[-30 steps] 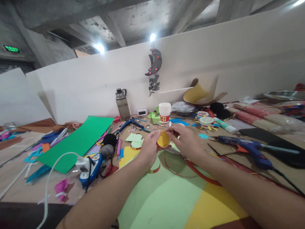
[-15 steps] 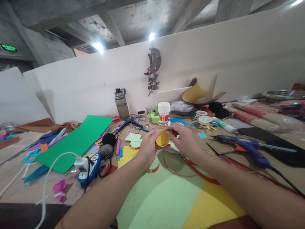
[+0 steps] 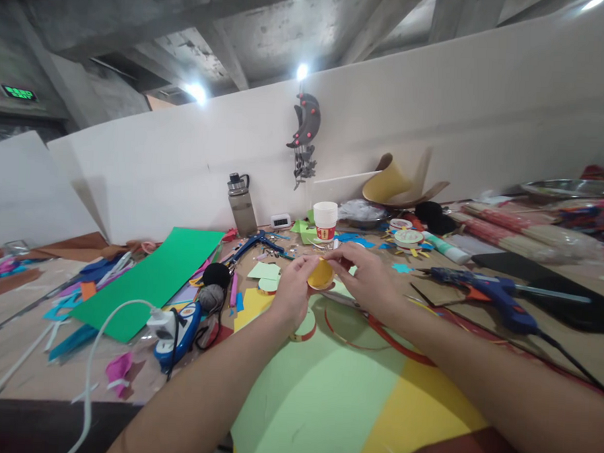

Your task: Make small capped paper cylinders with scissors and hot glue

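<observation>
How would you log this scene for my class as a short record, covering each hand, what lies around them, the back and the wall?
Left hand: pinches a round yellow piece
Right hand: fingertips at the piece's right edge
Below hands: pale sheet, red-handled scissors
Left side: green sheet, black pompom
Right side: blue glue gun
Back: bottle, stacked cups, all upright
Wall: grey moon hanging

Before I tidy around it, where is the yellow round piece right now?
Near the centre of the head view, the yellow round piece is in the left hand, with the right hand at its edge, below the stacked cups.
</observation>
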A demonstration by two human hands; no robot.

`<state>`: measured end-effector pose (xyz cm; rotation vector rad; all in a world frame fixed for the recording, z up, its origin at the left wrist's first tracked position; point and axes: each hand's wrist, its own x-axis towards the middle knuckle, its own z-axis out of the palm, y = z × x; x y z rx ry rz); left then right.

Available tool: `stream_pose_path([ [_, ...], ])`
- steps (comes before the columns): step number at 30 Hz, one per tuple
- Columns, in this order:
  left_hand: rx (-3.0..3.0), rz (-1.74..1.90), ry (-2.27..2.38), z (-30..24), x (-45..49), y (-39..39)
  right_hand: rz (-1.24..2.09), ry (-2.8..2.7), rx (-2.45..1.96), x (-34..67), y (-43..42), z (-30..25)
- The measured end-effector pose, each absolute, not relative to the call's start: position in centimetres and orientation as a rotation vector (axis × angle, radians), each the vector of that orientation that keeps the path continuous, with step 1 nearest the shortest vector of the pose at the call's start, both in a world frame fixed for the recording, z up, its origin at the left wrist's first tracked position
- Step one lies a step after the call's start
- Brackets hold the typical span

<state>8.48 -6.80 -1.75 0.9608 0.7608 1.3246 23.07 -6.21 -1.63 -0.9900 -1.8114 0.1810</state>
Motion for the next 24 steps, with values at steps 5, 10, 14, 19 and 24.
stream_pose_path([
  [5, 0.931, 1.343, 0.743, -1.48, 8.55, -6.95, 0.175, -1.82, -0.979, 23.05, -6.16, -1.64],
  [10, 0.911, 1.355, 0.745, -1.3, 8.58, -6.96, 0.174, -1.815, -0.966, 22.99, -6.06, -1.85],
  [14, 0.931, 1.36, 0.751, -1.38, 8.58, -6.99, 0.165, -1.791, -0.923, 22.92, -6.07, -1.96],
  [19, 0.972, 1.368, 0.747, -1.58, 8.6, -6.92, 0.126, -1.824, -0.92, 22.92, -6.27, -1.76],
  [24, 1.049, 1.366, 0.745, -1.75, 8.53, -6.83, 0.118, -1.827, -0.95, 23.01, -6.34, -1.73],
])
